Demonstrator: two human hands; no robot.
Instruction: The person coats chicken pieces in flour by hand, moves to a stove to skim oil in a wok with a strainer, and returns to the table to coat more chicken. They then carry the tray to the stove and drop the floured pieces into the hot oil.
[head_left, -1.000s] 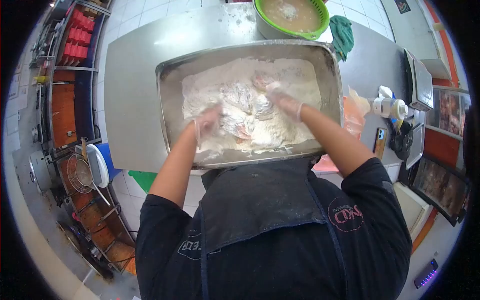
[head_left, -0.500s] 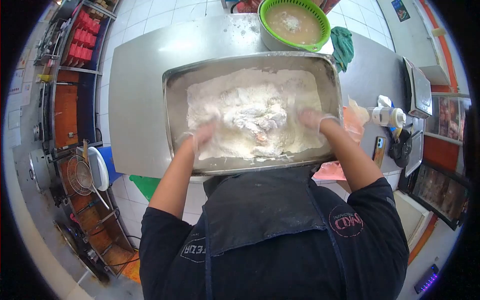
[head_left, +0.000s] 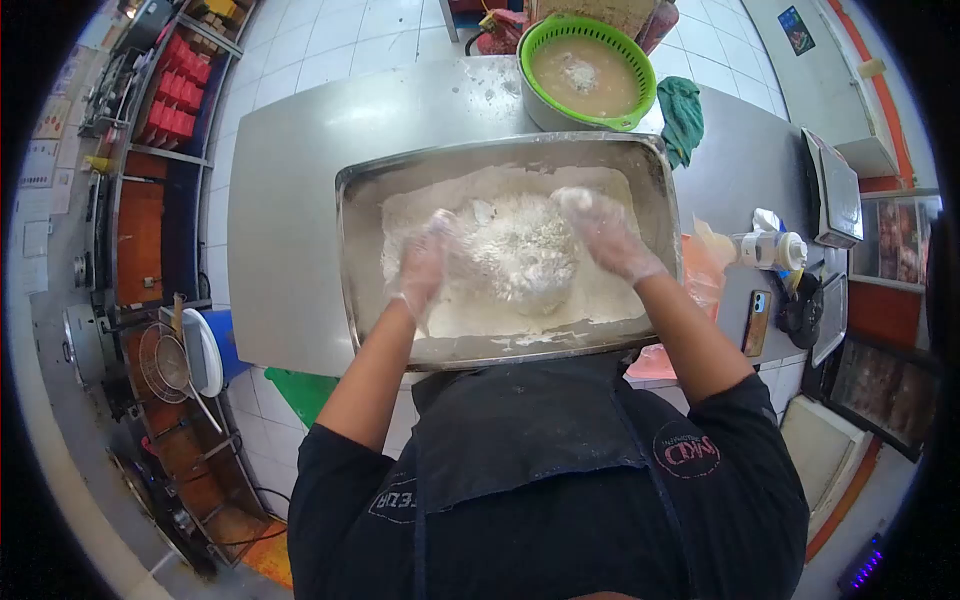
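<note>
Left hand (head_left: 424, 262): blurred at the mound's near left flank, in what looks like a thin clear glove — whether its fingers are pinching anything cannot be told.
Right hand (head_left: 608, 238): fingers loosely spread and caked white, reaching in over the mound's right flank; apart from the left, with the heap between them.
Powder mound (head_left: 527, 250): heaped at the middle of the steel tray, loose and crumbly on top. The pinkish patches that showed there half a second ago can no longer be made out, so whatever lies inside now appears buried.
Change in the hands: drawn back toward the tray's two sides a moment ago, they now stand in against the heap — a gathering or tossing stroke, by the look of it, with the coating work in hand and not visibly finished.
Steel tray (head_left: 361, 262): on the metal table (head_left: 285, 245), in front of the person's dark apron (head_left: 530, 425), a bed of white powder (head_left: 480, 318) spread around the mound.
Green basket (head_left: 643, 110): beyond the tray's far edge, set in a pot, with cloudy liquid inside.
Green cloth (head_left: 680, 115): on the table just beside the basket.
</note>
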